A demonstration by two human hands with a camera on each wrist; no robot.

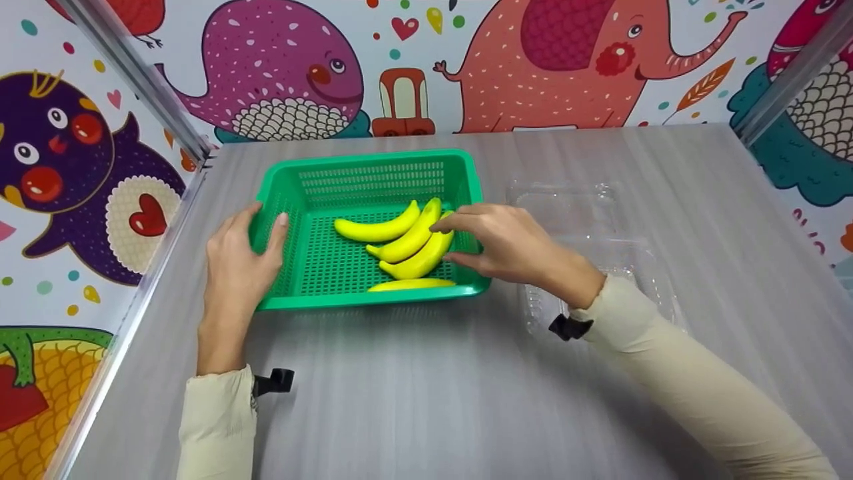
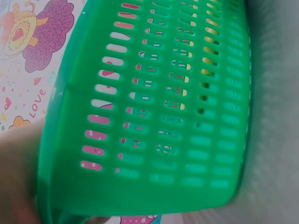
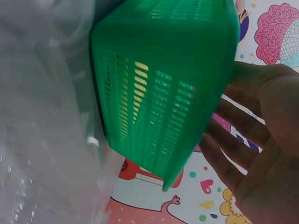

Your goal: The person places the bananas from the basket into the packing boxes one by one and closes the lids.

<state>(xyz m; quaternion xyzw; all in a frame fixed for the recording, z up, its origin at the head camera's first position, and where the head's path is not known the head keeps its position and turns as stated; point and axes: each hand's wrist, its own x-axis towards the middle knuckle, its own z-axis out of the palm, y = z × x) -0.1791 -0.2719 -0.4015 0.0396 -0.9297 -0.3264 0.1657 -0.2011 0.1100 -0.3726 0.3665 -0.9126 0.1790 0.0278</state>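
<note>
A green plastic basket (image 1: 373,160) with slotted walls stands on the table, several yellow bananas (image 1: 408,241) lying in its right half. At the left end my left hand (image 1: 241,267) grips the rim, thumb inside and fingers outside. The left wrist view shows the basket's slotted outer wall (image 2: 154,198), with that hand partly out of frame. My right hand (image 1: 503,243) reaches over the right rim, its fingertips close above the rightmost banana (image 1: 421,259). In the right wrist view the fingers (image 3: 238,144) look spread and loosely extended, and the tips are hidden behind the basket.
Clear plastic containers (image 1: 650,267) lie right of the basket, partly under my right forearm. Behind the table rises a wall (image 1: 413,53) with cartoon animals, and another printed panel (image 1: 66,167) borders the left side. A metal post (image 1: 143,73) stands at the back left corner.
</note>
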